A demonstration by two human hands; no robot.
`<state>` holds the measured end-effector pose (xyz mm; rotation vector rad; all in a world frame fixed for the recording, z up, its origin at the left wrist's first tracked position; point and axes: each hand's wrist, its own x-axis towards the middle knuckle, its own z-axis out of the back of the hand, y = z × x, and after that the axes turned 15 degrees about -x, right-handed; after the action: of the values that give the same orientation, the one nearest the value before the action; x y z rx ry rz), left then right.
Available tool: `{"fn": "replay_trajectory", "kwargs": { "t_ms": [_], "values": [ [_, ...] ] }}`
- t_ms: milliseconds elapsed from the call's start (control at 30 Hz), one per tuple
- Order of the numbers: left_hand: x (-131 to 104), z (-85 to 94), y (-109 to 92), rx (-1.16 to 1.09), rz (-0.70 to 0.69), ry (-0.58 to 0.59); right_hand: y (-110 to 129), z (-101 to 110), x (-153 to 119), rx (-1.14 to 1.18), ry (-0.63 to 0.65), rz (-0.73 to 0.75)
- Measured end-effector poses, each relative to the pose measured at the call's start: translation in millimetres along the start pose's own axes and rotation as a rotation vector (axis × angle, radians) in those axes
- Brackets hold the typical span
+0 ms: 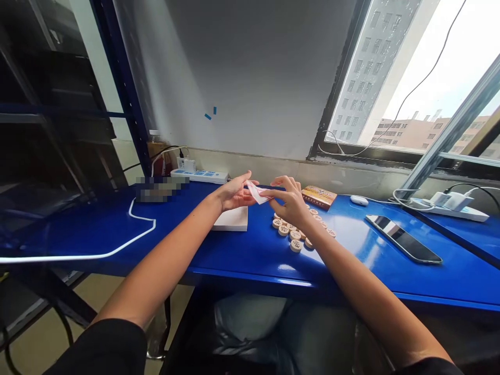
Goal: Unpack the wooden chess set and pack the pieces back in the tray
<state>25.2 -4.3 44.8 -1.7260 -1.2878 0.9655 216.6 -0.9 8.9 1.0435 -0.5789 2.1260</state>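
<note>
Above the blue table, a small folded white sheet (257,192) with pinkish marks spans the gap between my two hands. The thumb and fingers of my left hand (235,191) close on its left end. My right hand (289,200) pinches its right side between thumb and index finger, the other fingers curled loosely. Under my right hand and wrist lie several round wooden Chinese chess pieces (295,246) with dark characters, partly hidden by the arm. Below my left hand sits a shallow white box part (231,221), partly covered by my forearm.
An orange-brown printed box (319,197) lies behind the pieces. At right are a phone (404,238), a white earbud case (358,200) and a power strip (457,209). Another power strip (209,176) is at back left; a white cable (97,257) crosses the left side.
</note>
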Motion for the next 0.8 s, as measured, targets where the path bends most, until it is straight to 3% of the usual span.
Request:
{"fn": "replay_trajectory", "kwargs": {
  "t_ms": [367, 533, 667, 800],
  "values": [
    [-7, 11.7, -6, 0.132, -0.125, -0.091, 7, -1, -3, -0.003, 0.069, -0.05],
    [-35, 43.3, -5, 0.219, -0.151, -0.215, 0, -9, -7, 0.016, 0.142, -0.097],
    [-57, 69.4, 3, 0.364, -0.249, -0.309, -1, -12, -10, 0.053, 0.158, -0.108],
    [-59, 77.1, 3, 0.546, -0.288, -0.331, 4, -11, -10, 0.08, 0.18, -0.106]
  ]
}}
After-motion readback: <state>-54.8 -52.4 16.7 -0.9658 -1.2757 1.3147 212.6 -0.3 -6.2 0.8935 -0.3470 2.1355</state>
